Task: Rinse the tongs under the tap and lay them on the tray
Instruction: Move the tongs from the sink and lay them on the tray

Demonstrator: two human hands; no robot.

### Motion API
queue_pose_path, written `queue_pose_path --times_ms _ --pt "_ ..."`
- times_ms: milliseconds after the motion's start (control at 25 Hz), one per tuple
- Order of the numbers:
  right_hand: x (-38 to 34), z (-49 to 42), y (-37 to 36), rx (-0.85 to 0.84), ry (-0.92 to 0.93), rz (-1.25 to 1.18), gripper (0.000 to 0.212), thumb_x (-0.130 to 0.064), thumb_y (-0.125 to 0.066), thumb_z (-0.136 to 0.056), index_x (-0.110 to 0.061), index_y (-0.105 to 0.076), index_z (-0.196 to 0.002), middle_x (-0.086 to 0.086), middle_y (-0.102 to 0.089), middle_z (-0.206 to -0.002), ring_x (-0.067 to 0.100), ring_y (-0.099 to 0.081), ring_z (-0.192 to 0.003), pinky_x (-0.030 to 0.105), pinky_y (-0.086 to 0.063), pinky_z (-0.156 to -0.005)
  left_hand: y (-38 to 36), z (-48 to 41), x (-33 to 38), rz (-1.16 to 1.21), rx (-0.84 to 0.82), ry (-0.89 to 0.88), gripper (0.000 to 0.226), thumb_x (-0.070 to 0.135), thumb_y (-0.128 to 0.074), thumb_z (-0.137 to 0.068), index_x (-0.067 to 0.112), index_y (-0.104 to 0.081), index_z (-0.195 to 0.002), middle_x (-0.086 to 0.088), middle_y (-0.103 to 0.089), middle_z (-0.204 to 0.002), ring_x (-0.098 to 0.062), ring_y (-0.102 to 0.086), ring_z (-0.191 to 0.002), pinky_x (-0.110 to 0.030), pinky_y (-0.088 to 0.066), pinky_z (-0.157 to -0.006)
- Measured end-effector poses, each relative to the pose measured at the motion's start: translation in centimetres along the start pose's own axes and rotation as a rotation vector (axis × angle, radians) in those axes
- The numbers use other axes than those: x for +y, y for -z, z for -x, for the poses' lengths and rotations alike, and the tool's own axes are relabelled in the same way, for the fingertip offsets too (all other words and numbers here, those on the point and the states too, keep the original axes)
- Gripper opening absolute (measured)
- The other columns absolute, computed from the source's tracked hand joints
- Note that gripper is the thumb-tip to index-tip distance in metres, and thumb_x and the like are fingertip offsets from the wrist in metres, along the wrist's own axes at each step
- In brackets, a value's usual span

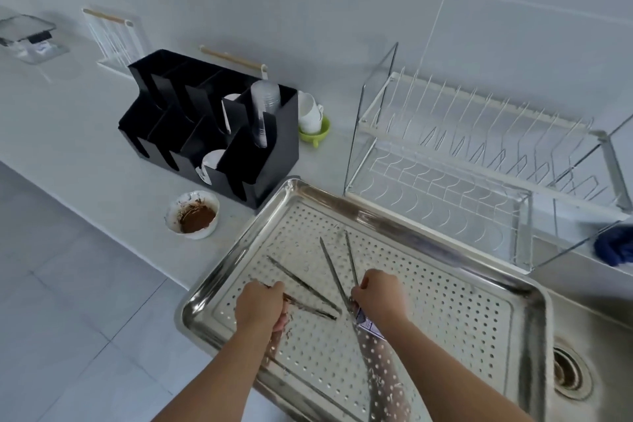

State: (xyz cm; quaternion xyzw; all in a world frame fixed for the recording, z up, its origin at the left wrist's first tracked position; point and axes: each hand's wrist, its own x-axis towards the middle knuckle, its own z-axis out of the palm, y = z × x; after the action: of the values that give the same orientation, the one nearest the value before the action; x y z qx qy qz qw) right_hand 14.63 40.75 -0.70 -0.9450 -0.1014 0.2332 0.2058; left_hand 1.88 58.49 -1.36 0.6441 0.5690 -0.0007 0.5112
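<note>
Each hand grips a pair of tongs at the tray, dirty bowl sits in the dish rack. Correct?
No. The bowl sits on the counter left of the tray, not in the dish rack, as the head view shows. The left hand does grip the left tongs and the right hand the right tongs at the tray.

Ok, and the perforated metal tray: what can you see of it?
The tray looks like polished steel: rectangular, rounded corners, raised rim, floor dotted with round holes. It sits flat, straddling the white counter edge and the sink. Left tongs, in the left hand, and right tongs, in the right hand, lie on or just above its floor.
</note>
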Motion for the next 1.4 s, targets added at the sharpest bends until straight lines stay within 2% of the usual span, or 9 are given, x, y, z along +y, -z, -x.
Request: queue_pose_path --times_ms 120,240,400,560,640,760,840,1040,1400 --pt "0.1 0.3 -0.2 -0.007 -0.002 -0.008 0.014 -0.021 -0.064 -0.083 -0.02 -0.058 -0.07 -0.003 -0.064 -0.065 0.012 -0.057 -0.056 0.021 -0.041 -0.047 0.2 -0.4 -0.5 -0.038 -0.056 -0.021 0.046 0.025 -0.058 -0.094 0.001 -0.069 -0.057 -0.013 -0.07 -0.051 -0.024 -0.064 -0.038 -0.031 -0.053 -0.041" --pt "0.5 0.6 -0.2 -0.003 0.011 -0.007 0.02 -0.033 -0.063 -0.089 -0.023 -0.058 -0.072 -0.005 -0.066 -0.065 0.011 -0.06 -0.057 0.021 -0.042 -0.048 0.3 -0.3 -0.4 -0.032 -0.051 -0.036 0.043 0.023 -0.056 -0.093 0.001 -0.069 -0.059 -0.014 -0.07 -0.051 -0.026 -0.064 -0.039 -0.035 -0.057 -0.046" --pt "0.9 0.9 -0.1 0.028 0.031 -0.016 0.022 -0.034 -0.062 -0.091 -0.021 -0.059 -0.073 -0.005 -0.066 -0.067 0.011 -0.058 -0.057 0.021 -0.042 -0.048 0.2 1.1 0.0 -0.108 -0.003 -0.181 0.033 0.03 -0.052 -0.088 0.007 -0.067 -0.068 -0.006 -0.068 -0.051 -0.019 -0.062 -0.044 -0.037 -0.055 -0.055" --pt "1.4 1.4 0.4 0.046 0.035 -0.016 0.015 -0.031 -0.061 -0.092 -0.023 -0.062 -0.08 -0.009 -0.064 -0.066 0.01 -0.06 -0.061 0.019 -0.041 -0.051 0.0 2.6 1.5 -0.38 0.003 -0.378 0.011 0.034 -0.059 -0.091 0.027 -0.063 -0.084 0.008 -0.068 -0.07 -0.012 -0.064 -0.06 -0.027 -0.048 -0.055" --pt "1.6 1.7 0.6 0.069 0.038 -0.009 0.012 -0.031 -0.06 -0.093 -0.025 -0.061 -0.082 -0.012 -0.061 -0.067 0.007 -0.058 -0.062 0.019 -0.039 -0.05 -0.2 2.8 2.0 -0.495 -0.004 -0.475 0.008 0.034 -0.059 -0.093 0.028 -0.063 -0.091 0.009 -0.068 -0.081 -0.009 -0.062 -0.061 -0.027 -0.053 -0.055" --pt "1.9 2.0 0.8 0.092 0.058 0.016 0.009 -0.032 -0.059 -0.093 -0.026 -0.063 -0.087 -0.013 -0.061 -0.07 0.006 -0.058 -0.063 0.018 -0.037 -0.05 -0.2 3.2 2.0 -0.634 -0.011 -0.592 0.013 0.034 -0.058 -0.094 0.025 -0.064 -0.102 0.01 -0.064 -0.1 -0.006 -0.061 -0.069 -0.03 -0.059 -0.065" --pt "2.1 2.4 1.0 0.106 0.068 0.028 0.014 -0.032 -0.059 -0.093 -0.022 -0.069 -0.095 -0.009 -0.068 -0.079 0.011 -0.063 -0.071 0.02 -0.043 -0.055 -0.2 3.5 1.7 -0.701 -0.021 -0.675 0.02 0.036 -0.058 -0.095 0.024 -0.064 -0.11 0.008 -0.062 -0.108 -0.007 -0.061 -0.076 -0.029 -0.059 -0.069" --pt "2.5 3.7 1.5 0.179 0.089 0.063 0.026 -0.034 -0.059 -0.093 -0.024 -0.07 -0.115 -0.005 -0.072 -0.107 0.014 -0.068 -0.09 0.028 -0.055 -0.075 -0.6 4.1 1.7 -0.905 -0.004 -0.909 0.031 0.041 -0.054 -0.094 0.023 -0.062 -0.117 0.007 -0.061 -0.104 -0.009 -0.054 -0.087 -0.028 -0.054 -0.08" --pt "4.9 7.6 3.8 0.306 0.014 0.067 0.032 -0.04 -0.062 -0.093 -0.028 -0.065 -0.123 -0.008 -0.07 -0.111 0.012 -0.065 -0.091 0.027 -0.05 -0.069 -4.0 7.4 4.1 -0.993 -0.049 -1.197 0.045 0.045 -0.049 -0.095 0.021 -0.053 -0.133 0.002 -0.061 -0.119 -0.018 -0.056 -0.105 -0.037 -0.048 -0.094"
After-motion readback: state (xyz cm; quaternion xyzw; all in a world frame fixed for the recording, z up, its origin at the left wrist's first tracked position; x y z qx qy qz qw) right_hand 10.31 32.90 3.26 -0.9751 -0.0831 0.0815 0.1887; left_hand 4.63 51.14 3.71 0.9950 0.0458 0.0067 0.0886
